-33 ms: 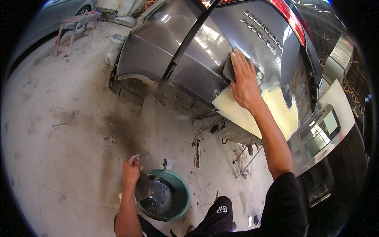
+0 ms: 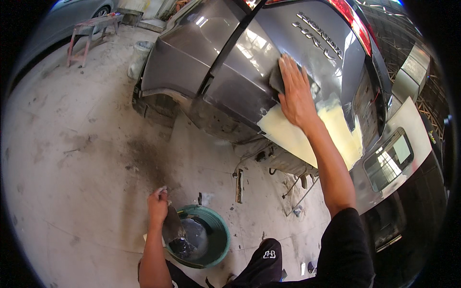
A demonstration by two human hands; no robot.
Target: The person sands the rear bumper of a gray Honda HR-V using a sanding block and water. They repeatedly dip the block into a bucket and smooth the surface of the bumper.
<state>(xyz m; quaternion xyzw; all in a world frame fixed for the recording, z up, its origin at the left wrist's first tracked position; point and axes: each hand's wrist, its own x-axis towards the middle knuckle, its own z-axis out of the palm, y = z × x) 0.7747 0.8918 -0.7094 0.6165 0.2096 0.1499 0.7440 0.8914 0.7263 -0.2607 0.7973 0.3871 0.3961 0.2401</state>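
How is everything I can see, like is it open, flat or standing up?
Right hand: laid flat on the dark pad
Dark pad: beneath the right hand, against the grey car
Left hand: curled, grip unclear
Grey car: underside exposed
Pale patch: uneven edges
Green tub: upright, open-topped
Bench: standing

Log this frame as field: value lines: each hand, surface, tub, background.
right hand: laid flat over a dark pad
surface: grey car body, with a pale yellow patch near the wrist
left hand: fingers curled; a dark flat piece beside it, grip unclear
tub: green, round, on the floor beside the left hand
background: low bench, another car, whitish bucket
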